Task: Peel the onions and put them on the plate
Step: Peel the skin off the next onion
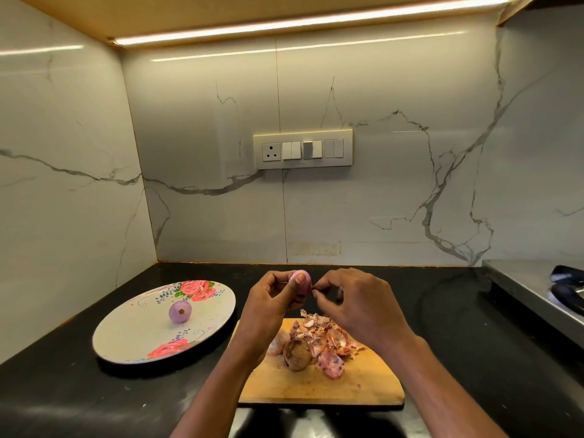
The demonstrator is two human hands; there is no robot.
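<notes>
My left hand (pixel 271 297) grips a small purple onion (pixel 304 279) above the far edge of the wooden cutting board (pixel 347 384). My right hand (pixel 354 298) pinches a bit of skin at the onion's right side. One peeled purple onion (pixel 180 312) lies on the flowered white plate (pixel 132 336) to the left. An unpeeled brown onion (pixel 297 355) sits on the board beside a heap of peeled skins (pixel 325 339).
The black countertop (pixel 63 393) ends at marble walls behind and to the left. A switch panel (pixel 302 149) is on the back wall. A steel stove surface (pixel 537 289) with dark objects lies at the right.
</notes>
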